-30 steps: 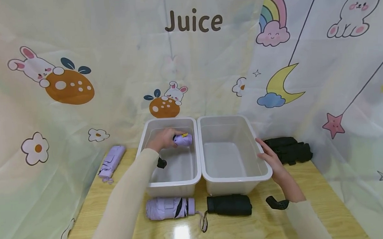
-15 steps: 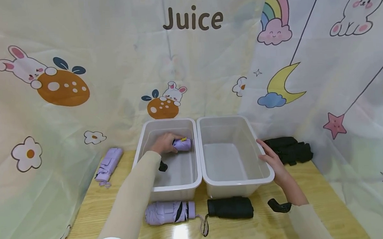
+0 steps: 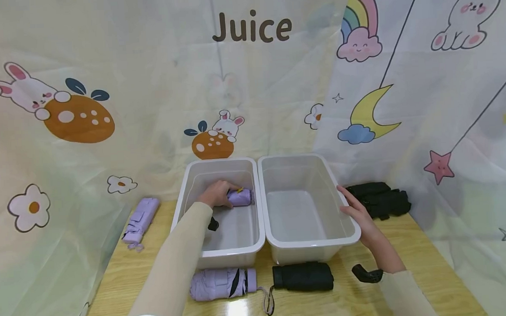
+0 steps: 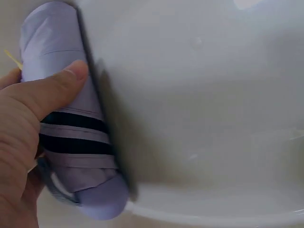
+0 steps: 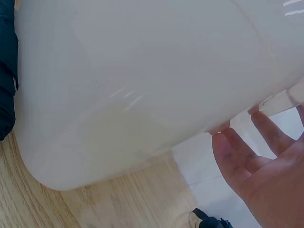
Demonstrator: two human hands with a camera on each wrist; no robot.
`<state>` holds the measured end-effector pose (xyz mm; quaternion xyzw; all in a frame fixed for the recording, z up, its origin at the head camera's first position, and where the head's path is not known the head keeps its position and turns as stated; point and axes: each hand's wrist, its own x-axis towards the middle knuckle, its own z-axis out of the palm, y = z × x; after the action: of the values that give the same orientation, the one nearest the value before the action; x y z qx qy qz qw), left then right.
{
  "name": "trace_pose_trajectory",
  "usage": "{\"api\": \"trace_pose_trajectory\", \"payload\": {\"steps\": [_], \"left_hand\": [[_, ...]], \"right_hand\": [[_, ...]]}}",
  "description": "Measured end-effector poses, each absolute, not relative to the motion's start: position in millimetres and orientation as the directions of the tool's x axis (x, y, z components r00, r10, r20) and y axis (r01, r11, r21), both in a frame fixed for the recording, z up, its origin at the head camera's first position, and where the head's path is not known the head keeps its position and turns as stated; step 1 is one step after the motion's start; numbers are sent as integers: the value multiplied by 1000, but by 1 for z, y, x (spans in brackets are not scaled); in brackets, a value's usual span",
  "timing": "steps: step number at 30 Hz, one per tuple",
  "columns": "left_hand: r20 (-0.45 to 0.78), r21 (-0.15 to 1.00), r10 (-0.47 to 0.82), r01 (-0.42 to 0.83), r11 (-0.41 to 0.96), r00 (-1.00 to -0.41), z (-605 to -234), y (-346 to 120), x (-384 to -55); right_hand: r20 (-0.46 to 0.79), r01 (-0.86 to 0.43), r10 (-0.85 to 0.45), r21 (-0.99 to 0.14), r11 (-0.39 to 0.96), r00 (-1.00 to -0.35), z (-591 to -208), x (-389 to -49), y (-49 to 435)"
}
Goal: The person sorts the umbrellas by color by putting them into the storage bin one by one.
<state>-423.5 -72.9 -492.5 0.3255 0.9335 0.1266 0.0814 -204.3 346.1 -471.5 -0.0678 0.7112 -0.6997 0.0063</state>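
Observation:
My left hand (image 3: 215, 193) reaches into the left white bin (image 3: 229, 250) and grips a folded lavender umbrella (image 3: 240, 197) with a small yellow tag. In the left wrist view, thumb and fingers wrap the umbrella (image 4: 61, 38), which lies close over the glossy bin surface; dark stripes and a rounded lavender end show below the thumb. At the outer right side of the right white bin (image 3: 312, 243), my right hand (image 3: 363, 219) touches the rim with extended fingers. The fingertips (image 5: 221, 140) meet the bin wall in the right wrist view.
In front of the bins lie another lavender umbrella (image 3: 216, 284) and a black umbrella (image 3: 306, 277), their wrist straps between them. One more lavender umbrella (image 3: 140, 221) lies at the left. Black folded umbrellas (image 3: 382, 199) sit right of the bins, and a printed curtain (image 3: 148, 87) hangs behind.
My left hand has lowered the lavender umbrella a little further into the left bin. My right hand keeps its place at the right bin's rim; the head view has shifted slightly.

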Motion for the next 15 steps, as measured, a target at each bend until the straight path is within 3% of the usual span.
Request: {"api": "trace_pose_trajectory", "payload": {"steps": [9,15], "left_hand": [[-78,379,595,528,760,-800,-462,-76,-421],[-17,325,591,555,766,-807,-411,-95,-403]], "right_hand": [[82,-85,-86,-996,29,-993,-468,-208,345],[63,-68,-100,-997,43,-993,-466,-201,346]]}}
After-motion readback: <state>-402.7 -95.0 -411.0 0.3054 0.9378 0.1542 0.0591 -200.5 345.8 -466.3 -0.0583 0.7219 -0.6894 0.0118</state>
